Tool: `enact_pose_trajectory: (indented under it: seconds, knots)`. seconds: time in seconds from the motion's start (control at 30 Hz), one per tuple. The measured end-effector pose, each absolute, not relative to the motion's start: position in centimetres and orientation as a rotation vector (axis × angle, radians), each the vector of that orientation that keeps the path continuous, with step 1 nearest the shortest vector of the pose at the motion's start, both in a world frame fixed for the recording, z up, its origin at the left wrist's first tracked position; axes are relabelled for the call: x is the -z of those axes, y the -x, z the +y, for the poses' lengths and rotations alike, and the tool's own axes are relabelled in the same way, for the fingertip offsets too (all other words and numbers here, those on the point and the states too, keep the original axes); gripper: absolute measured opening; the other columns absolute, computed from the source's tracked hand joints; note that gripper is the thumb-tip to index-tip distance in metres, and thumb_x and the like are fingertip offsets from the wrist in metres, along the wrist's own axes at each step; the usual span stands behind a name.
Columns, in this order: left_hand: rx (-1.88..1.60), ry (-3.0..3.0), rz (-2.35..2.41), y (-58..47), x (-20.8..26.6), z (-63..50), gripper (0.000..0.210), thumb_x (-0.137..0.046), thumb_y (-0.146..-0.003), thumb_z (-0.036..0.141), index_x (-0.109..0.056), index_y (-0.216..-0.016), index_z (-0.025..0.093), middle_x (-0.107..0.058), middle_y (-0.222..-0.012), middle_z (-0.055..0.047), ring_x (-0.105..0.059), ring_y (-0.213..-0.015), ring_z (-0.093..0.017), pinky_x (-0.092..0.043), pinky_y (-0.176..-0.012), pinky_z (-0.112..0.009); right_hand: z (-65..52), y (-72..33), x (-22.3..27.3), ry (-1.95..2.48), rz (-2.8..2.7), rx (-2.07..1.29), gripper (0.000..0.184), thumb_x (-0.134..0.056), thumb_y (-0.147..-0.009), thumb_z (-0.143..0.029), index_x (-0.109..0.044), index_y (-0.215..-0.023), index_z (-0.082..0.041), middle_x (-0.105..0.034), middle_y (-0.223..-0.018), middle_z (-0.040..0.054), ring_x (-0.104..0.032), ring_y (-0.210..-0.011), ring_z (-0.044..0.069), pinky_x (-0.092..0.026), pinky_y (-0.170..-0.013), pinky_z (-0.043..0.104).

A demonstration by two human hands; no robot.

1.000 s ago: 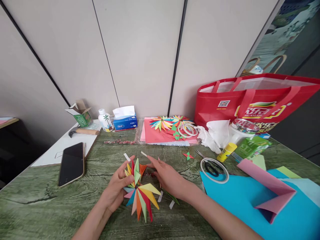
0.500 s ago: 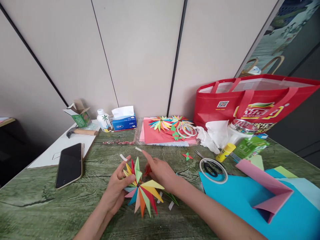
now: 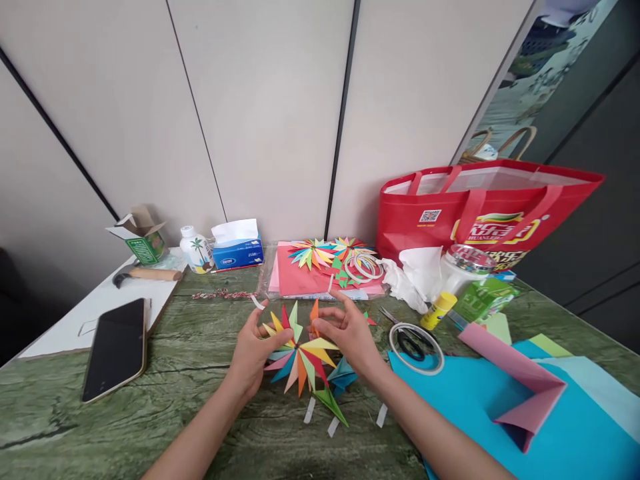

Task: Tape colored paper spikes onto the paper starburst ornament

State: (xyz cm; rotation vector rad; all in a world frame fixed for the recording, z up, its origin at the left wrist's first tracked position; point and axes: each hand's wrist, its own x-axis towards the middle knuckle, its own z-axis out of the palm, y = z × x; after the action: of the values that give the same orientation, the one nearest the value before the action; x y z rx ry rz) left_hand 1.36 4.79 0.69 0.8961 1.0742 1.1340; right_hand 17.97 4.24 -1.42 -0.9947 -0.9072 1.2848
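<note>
Paper star (image 3: pixel 300 361) in your L hand (image 3: pixel 254 348), fingers gripping its edge, prob. for steadiness; your R hand (image 3: pixel 355 337), fingers pinching an orange piece (image 3: pixel 315 313), approx. upright.

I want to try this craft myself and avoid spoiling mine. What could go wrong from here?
White strips stand at fingertips of both the left hand and right hand; if sticky, they might catch on the paper star in the wrong spot.
The left thumb lies over the star's folded points, so pressing hard could crease them.
The loose blue folded piece lies close to the right wrist, which might knock it.
</note>
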Motion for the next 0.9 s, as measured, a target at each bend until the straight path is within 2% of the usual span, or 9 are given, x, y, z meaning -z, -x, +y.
enact_pose_trajectory:
  seconds: [0.17,0.43,0.7,0.9]
  knots:
    - [-1.081,-0.928,1.095,-1.5,0.5,5.3,0.095,-0.078,-0.054,0.02,-0.027,-0.134,0.014,-0.069,-0.062,0.002,-0.063,-0.057,-0.013,-0.048,-0.06,-0.021,4.7,-18.1,1.8,1.025,-0.813,-1.394,0.069,-0.079,-0.051,-0.025,-0.041,-0.108,-0.019,-0.063,-0.073,-0.0033,-0.061,-0.059,0.014,-0.048,-0.058,0.027]
    - [-1.045,-0.997,1.155,-1.5,-0.9,5.5,0.096,-0.079,-0.051,0.021,-0.029,-0.132,0.015,-0.07,-0.062,0.001,-0.063,-0.055,-0.015,-0.049,-0.057,-0.024,5.4,-18.2,0.2,1.099,-1.025,-1.317,0.07,-0.079,-0.049,-0.025,-0.04,-0.107,-0.019,-0.063,-0.07,-0.0036,-0.062,-0.056,0.016,-0.048,-0.053,0.028]
    - [-1.036,-1.056,1.105,-1.8,-2.5,7.1,0.093,-0.079,-0.05,0.022,-0.033,-0.13,0.018,-0.068,-0.059,0.002,-0.064,-0.054,-0.017,-0.048,-0.05,-0.023,6.5,-18.4,-1.3,1.022,-1.018,-1.319,0.069,-0.078,-0.049,-0.021,-0.04,-0.106,-0.02,-0.062,-0.068,-0.0045,-0.062,-0.058,0.015,-0.049,-0.058,0.029]
    - [-1.025,-1.021,1.137,-1.9,-2.5,6.9,0.097,-0.08,-0.049,0.024,-0.031,-0.132,0.017,-0.071,-0.062,0.0,-0.066,-0.058,-0.019,-0.05,-0.055,-0.026,6.6,-18.5,-1.6,0.989,-0.984,-1.338,0.067,-0.077,-0.052,-0.021,-0.039,-0.107,-0.019,-0.065,-0.07,-0.0027,-0.063,-0.063,0.015,-0.05,-0.063,0.029]
